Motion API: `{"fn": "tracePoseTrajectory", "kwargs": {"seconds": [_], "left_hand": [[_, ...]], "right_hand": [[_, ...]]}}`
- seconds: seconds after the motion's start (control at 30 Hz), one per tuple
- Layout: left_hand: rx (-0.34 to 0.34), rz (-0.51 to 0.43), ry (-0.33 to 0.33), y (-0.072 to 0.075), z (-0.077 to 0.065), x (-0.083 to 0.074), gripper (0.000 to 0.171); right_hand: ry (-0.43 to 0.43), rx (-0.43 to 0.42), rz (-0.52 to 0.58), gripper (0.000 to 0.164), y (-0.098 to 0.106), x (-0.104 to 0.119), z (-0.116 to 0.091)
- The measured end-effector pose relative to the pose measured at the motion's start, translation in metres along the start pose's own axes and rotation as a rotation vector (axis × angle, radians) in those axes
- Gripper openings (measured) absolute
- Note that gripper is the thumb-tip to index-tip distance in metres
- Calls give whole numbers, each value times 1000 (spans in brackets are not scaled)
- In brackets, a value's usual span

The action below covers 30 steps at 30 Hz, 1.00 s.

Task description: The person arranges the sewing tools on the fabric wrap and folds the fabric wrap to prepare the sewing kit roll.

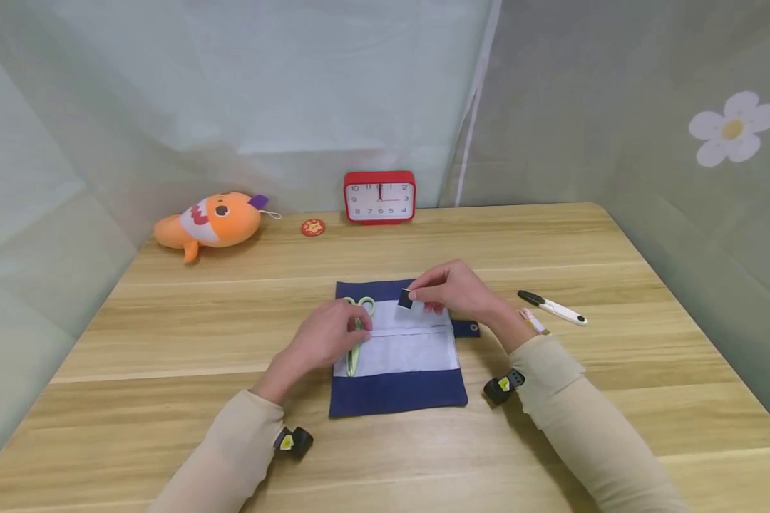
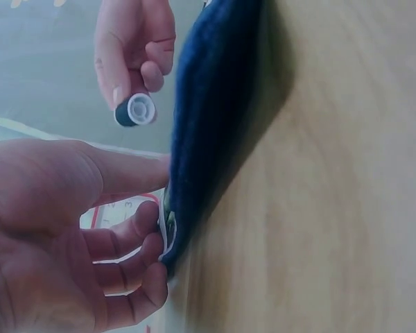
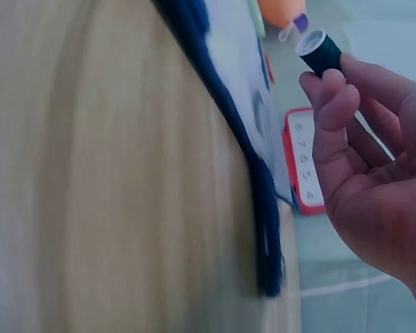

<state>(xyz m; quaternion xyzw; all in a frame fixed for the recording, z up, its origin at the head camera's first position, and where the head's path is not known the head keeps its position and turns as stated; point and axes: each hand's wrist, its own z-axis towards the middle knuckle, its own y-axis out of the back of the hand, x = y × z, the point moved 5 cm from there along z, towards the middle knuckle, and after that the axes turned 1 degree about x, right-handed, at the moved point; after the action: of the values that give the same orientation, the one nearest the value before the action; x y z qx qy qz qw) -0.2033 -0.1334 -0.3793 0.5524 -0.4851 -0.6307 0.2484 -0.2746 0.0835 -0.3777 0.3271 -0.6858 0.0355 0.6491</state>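
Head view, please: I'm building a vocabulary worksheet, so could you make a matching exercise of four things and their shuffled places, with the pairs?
Things
1. Thread spool
2. Scissors
3. Marker
4. Desk clock

Places
A. Near the table's far edge
B. Pinched in the right hand
C. Right of the blue fabric case
D. On the case, partly behind the left hand

Pairs: 1-B, 2-D, 3-C, 4-A

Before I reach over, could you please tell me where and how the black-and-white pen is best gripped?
Probably mid-barrel, from above: the pen lies flat on the table, slim, its long sides open to a pinch.
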Motion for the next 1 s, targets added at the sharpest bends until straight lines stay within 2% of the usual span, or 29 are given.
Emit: {"fn": "tracePoseTrajectory", "kwargs": {"seconds": [0.43, 0.73, 1.0], "left_hand": [[-3, -4, -11, -1, 2, 0, 3], [-5, -19, 5, -1, 2, 1, 3], [-5, -39, -4, 0, 1, 1, 3]], "right_hand": [[-24, 127, 79, 17, -31, 4, 10], [-68, 164, 63, 16, -39, -1, 16], [-74, 164, 40, 15, -42, -3, 19]]}}
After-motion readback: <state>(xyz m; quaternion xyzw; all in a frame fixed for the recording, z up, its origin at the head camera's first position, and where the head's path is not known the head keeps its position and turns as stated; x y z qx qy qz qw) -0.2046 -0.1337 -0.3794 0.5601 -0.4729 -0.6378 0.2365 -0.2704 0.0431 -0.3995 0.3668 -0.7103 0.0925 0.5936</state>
